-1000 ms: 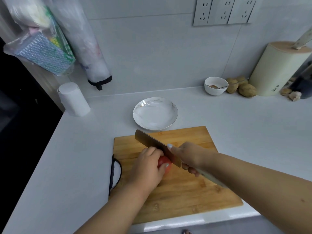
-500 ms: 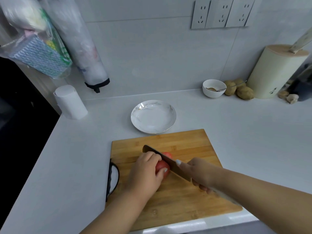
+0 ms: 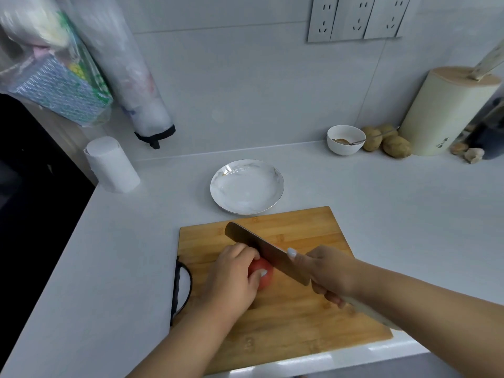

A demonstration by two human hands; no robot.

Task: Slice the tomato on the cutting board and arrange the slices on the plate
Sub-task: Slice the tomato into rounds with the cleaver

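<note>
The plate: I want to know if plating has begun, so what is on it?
No slices lie on the plate, only a faint brownish speck near its far-left rim. All of it shows; the tomato sits on the cutting board.

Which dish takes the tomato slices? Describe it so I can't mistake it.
Start at the wooden cutting board; just past its far edge on the white counter sits the plate. It is wide, shallow and marbled, unlike the small deep bowl with a spoon by the potatoes.
</note>
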